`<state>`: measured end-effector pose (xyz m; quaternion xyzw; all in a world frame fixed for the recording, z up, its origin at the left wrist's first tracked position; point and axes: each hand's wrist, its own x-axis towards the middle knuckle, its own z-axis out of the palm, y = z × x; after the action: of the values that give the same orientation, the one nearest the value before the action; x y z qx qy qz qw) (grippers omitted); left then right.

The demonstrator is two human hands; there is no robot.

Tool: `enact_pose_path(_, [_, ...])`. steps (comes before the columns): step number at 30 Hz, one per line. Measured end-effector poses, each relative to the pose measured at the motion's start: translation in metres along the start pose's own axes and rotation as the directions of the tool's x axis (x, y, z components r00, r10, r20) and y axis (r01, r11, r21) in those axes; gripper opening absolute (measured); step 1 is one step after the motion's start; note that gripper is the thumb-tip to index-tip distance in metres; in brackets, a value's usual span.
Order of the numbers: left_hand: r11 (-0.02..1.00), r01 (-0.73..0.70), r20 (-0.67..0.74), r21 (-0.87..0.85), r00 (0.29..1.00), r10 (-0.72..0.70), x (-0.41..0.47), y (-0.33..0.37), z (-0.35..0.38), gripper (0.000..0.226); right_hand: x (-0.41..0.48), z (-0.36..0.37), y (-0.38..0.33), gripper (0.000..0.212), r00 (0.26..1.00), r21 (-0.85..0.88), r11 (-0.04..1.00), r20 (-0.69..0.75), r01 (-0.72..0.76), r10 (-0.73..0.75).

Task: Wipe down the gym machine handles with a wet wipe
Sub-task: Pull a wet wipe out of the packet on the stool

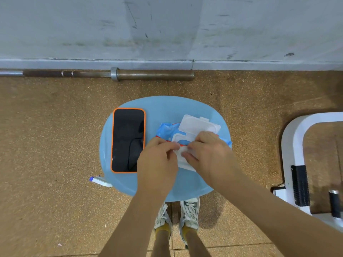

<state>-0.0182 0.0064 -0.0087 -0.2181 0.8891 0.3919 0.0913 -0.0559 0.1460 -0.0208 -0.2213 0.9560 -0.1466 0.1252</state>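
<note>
Wipe pack (167,129) flat on blue stool (167,104), long axis left-right, lid (198,124) flipped open toward wall. Left hand (157,164) and right hand (209,154) pinch white wipe (183,164), fingers curled.

Both forearms (130,219) run bare from the left hand (157,160) and the right hand (209,154) back toward the body. Nearer the body than the hands, grey-and-white sneakers (191,204) carry white laces (162,217). Mustard-yellow socks (163,230) rise from them.
</note>
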Motion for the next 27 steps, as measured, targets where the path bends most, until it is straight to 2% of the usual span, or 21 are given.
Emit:
enact_pose_path(2, [1.000,0.015,0.009,-0.019,1.000,-0.015,0.001,0.000,-0.001,0.028,0.004,0.004,-0.006,0.032,0.999,0.074,0.996,0.027,-0.048,0.046])
enact_pose_path(4, [1.000,0.022,0.023,-0.015,0.999,-0.022,0.001,-0.002,-0.002,0.030,0.005,0.006,-0.007,0.020,0.994,0.217,0.970,0.041,-0.112,0.106])
enact_pose_path(7, [0.999,-0.038,0.051,0.003,0.998,0.038,-0.001,-0.004,-0.003,0.031,0.008,0.002,-0.006,0.008,0.980,0.411,0.889,0.070,-0.200,0.188])
enact_pose_path(8, [0.998,-0.064,0.067,0.020,0.996,0.062,-0.002,-0.003,-0.003,0.030,0.009,-0.001,-0.007,0.011,0.974,0.466,0.855,0.101,-0.227,0.204])
enact_pose_path(11, [0.994,-0.084,0.120,0.073,0.990,0.074,-0.001,0.002,-0.003,0.018,0.015,-0.015,-0.008,0.027,0.950,0.576,0.764,0.266,-0.292,0.162])
enact_pose_path(14, [0.998,0.003,0.129,0.056,0.992,-0.011,0.006,0.005,-0.003,0.011,0.020,-0.030,-0.002,0.020,0.879,0.666,0.605,0.459,-0.436,0.128])
enact_pose_path(16, [1.000,0.026,0.121,-0.006,0.992,-0.025,0.010,0.004,-0.002,0.008,0.022,-0.035,0.002,0.017,0.846,0.695,0.511,0.515,-0.506,0.138])
enact_pose_path(19, [0.999,-0.009,0.125,-0.049,0.992,0.016,0.011,0.002,-0.001,0.009,0.024,-0.038,0.001,0.003,0.846,0.740,0.429,0.516,-0.519,0.134])
enact_pose_path(21, [0.998,-0.054,0.133,-0.025,0.989,0.057,0.010,0.001,0.001,0.011,0.022,-0.036,-0.002,0.015,0.874,0.747,0.474,0.474,-0.465,0.109])
enact_pose_path(23, [0.997,-0.071,0.149,0.004,0.986,0.069,0.009,0.000,0.002,0.012,0.019,-0.031,-0.005,0.018,0.908,0.752,0.514,0.384,-0.413,0.168])
enact_pose_path(25, [0.999,-0.046,0.154,0.015,0.987,0.044,0.008,-0.001,0.001,0.013,0.015,-0.026,-0.004,0.021,0.895,0.810,0.400,0.323,-0.429,0.308])
enact_pose_path(27, [1.000,-0.025,0.116,-0.002,0.993,0.025,0.009,-0.002,0.001,0.011,0.011,-0.027,-0.001,0.016,0.851,0.850,0.256,0.340,-0.460,0.399])
